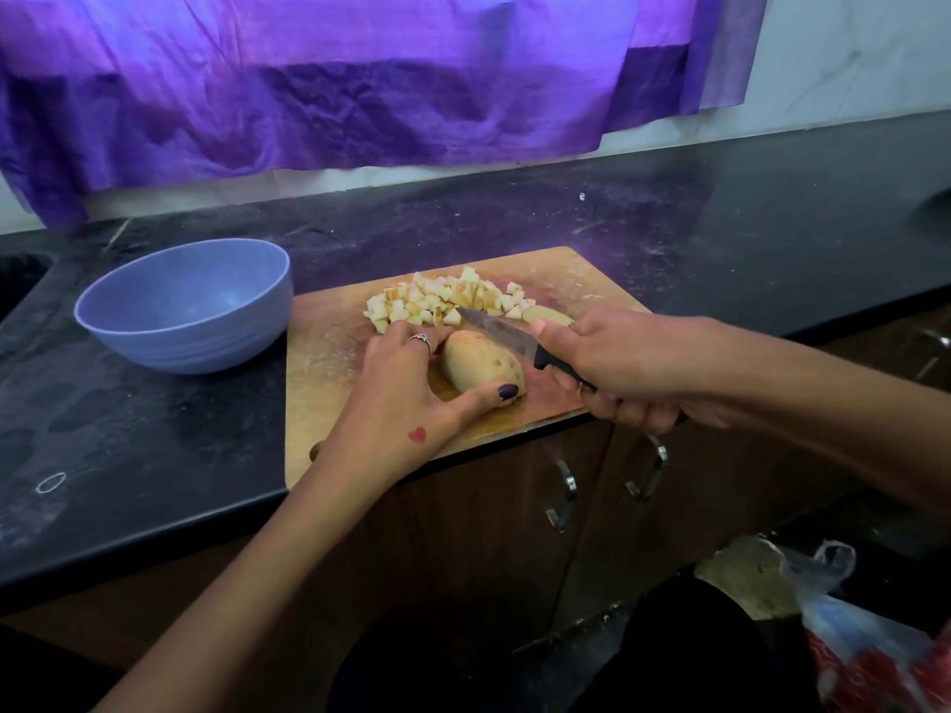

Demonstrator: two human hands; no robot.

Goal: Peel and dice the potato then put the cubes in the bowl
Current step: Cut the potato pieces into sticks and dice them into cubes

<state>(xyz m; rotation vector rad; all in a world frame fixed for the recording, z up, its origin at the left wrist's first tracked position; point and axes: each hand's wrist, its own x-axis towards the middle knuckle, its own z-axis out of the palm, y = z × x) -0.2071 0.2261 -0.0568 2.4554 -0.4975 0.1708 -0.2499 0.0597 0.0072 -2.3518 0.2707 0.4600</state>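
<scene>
One round blue plastic bowl (pixel 185 306) and one rectangular wooden cutting board (pixel 329 403) sit on the black counter, with one black-handled steel knife (pixel 507 342) over the board. The board carries one whole tan potato (pixel 483 370), one pale potato slice (pixel 548 315) and a single heap of small diced cubes (pixel 445 301), too many to count.

This is a home kitchen: a dark stone counter (pixel 514 223) with wooden cabinets (pixel 514 532) under it, a cutting board (pixel 329 393), and a purple curtain (pixel 360 69) at the far wall.
</scene>
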